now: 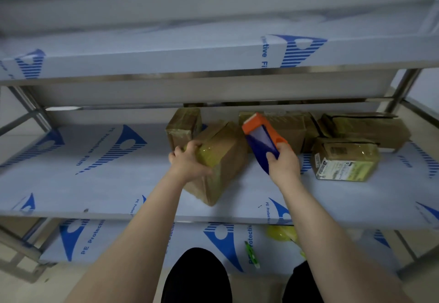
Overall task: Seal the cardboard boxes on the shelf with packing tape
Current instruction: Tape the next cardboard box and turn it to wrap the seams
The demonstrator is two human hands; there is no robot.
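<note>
A brown cardboard box (223, 158) lies tilted on the middle shelf (107, 184), its near end wrapped in yellowish tape. My left hand (187, 160) grips that taped end from the left. My right hand (282, 160) holds an orange and blue tape dispenser (261, 141) just right of the box, its orange head raised above the box's far corner. Several other taped boxes stand behind and to the right: a small upright one (183, 127), a wide one (289, 127), a labelled one (344, 160) and a flat one (370, 129).
The upper shelf (166, 58) overhangs the work area. On the lower shelf (142, 243) lie a roll of yellow tape (281, 232) and a green cutter (251, 254). Steel uprights stand at both sides. My dark-trousered legs show at the bottom.
</note>
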